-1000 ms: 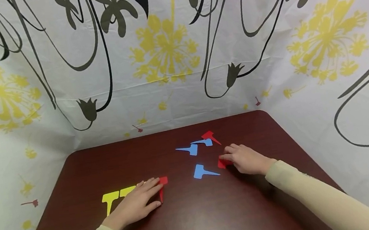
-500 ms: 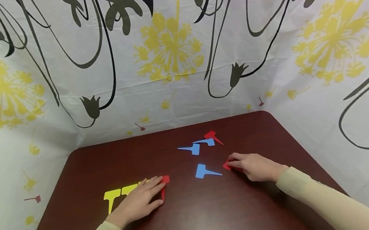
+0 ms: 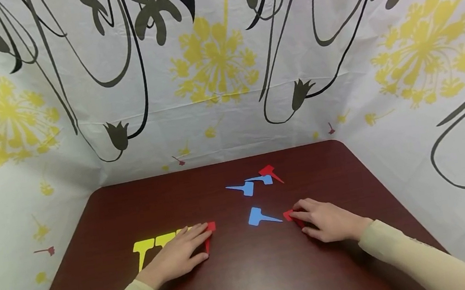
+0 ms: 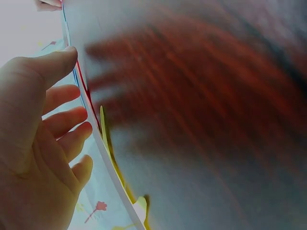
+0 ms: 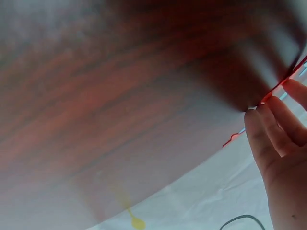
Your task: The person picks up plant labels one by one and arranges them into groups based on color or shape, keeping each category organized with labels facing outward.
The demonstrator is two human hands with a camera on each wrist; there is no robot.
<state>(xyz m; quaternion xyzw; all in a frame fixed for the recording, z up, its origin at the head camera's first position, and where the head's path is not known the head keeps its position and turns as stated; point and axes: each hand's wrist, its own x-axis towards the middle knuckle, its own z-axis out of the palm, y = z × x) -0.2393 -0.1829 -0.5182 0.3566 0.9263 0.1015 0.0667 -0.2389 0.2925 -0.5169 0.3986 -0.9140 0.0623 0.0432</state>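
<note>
In the head view my left hand (image 3: 178, 256) lies flat with straight fingers across a row of T-shaped plant tags. Its fingertips rest on a red plant tag (image 3: 211, 226) at the row's right end. Yellow plant tags (image 3: 144, 246) show left of the hand, partly hidden by it. My right hand (image 3: 326, 220) touches another red plant tag (image 3: 287, 215) with its fingertips, covering most of it. The right wrist view shows those fingers (image 5: 261, 139) stretched out to the red tag at the tabletop. Just left of them lies a blue plant tag (image 3: 256, 216).
Farther back, two blue plant tags (image 3: 246, 188) lie close to a red plant tag (image 3: 267, 170), which one blue tag touches or overlaps. The dark brown table (image 3: 249, 278) has rounded far corners. Flower-patterned white sheeting (image 3: 214, 137) stands behind and beside it.
The right hand has slid the red plant tag slightly right and nearer, turning it, and its fingers have spread. The left hand stays on its row. The head view has shifted slightly.
</note>
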